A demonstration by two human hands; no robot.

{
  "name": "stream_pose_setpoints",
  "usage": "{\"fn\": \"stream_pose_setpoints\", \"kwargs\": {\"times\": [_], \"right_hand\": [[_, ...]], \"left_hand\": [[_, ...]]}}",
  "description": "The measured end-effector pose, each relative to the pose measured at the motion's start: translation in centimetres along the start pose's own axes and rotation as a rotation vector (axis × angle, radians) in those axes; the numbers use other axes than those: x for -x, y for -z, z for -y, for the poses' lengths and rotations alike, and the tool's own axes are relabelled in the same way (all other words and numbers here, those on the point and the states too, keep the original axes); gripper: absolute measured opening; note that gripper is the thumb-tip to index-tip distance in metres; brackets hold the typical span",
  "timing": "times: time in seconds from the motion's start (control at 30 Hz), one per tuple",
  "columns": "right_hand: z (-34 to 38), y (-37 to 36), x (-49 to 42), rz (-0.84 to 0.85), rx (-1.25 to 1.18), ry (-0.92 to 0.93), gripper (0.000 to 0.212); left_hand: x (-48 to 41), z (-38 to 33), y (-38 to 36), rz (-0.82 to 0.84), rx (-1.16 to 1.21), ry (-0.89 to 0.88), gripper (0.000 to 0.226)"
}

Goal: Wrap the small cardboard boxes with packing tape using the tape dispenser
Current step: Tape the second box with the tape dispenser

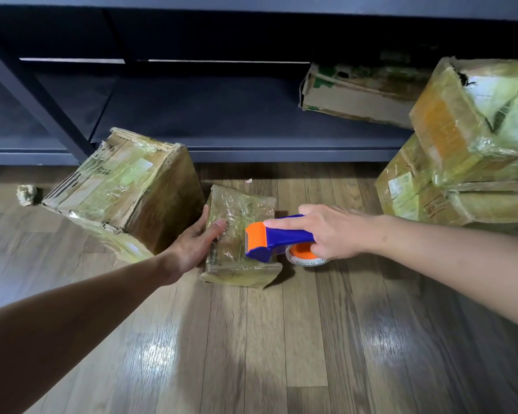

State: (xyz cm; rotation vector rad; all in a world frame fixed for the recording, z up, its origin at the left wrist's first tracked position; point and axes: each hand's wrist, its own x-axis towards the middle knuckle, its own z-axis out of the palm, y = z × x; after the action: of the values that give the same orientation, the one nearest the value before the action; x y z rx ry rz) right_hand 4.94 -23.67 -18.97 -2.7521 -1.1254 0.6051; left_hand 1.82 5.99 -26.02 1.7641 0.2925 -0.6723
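A small cardboard box [240,213], covered in crinkled clear tape, lies on the wooden floor in the middle of the view. My left hand [196,243] holds its left side, thumb on the box's top face and fingers along the far edge. My right hand [332,231] grips the handle of a blue and orange tape dispenser [266,242], index finger stretched along its top. The dispenser's orange blade end rests on the box's top near the right edge. Its tape roll [307,258] hangs beside the box.
A larger taped box [123,189] leans tilted just left of the small one. Stacked taped boxes [467,162] stand at the right. Another box [359,91] lies on the low dark shelf [222,115] behind. A crumpled scrap [27,195] sits at far left.
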Motion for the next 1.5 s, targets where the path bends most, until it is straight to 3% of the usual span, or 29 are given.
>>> {"fn": "stream_pose_setpoints", "kwargs": {"times": [0.13,0.3,0.5,0.77,0.93,1.17,1.5], "right_hand": [[0.2,-1.0,0.1,-0.011,0.010,-0.012,0.081],[0.8,-1.9,-1.7,-0.063,0.024,-0.009,0.078],[1.1,-1.8,-2.2,-0.064,0.025,0.009,0.072],[1.0,-1.8,-2.1,-0.056,0.037,0.016,0.075],[1.1,-1.6,-1.9,-0.044,0.023,0.009,0.076],[0.3,-1.6,-0.1,0.016,-0.071,0.007,0.078],[-0.9,-2.1,0.3,0.046,-0.040,-0.076,0.085]], "left_hand": [[-0.4,0.2,-0.3,-0.027,0.060,0.016,0.083],[-0.7,0.3,-2.3,-0.225,0.168,0.127,0.053],[-0.4,1.5,-2.3,-0.226,0.066,0.052,0.071],[0.2,2.3,0.1,0.187,0.134,0.006,0.099],[0.2,2.4,0.4,0.146,0.090,0.039,0.102],[1.0,3.5,1.2,0.156,0.028,0.028,0.085],[0.8,2.5,1.7,0.135,0.015,0.053,0.102]]}}
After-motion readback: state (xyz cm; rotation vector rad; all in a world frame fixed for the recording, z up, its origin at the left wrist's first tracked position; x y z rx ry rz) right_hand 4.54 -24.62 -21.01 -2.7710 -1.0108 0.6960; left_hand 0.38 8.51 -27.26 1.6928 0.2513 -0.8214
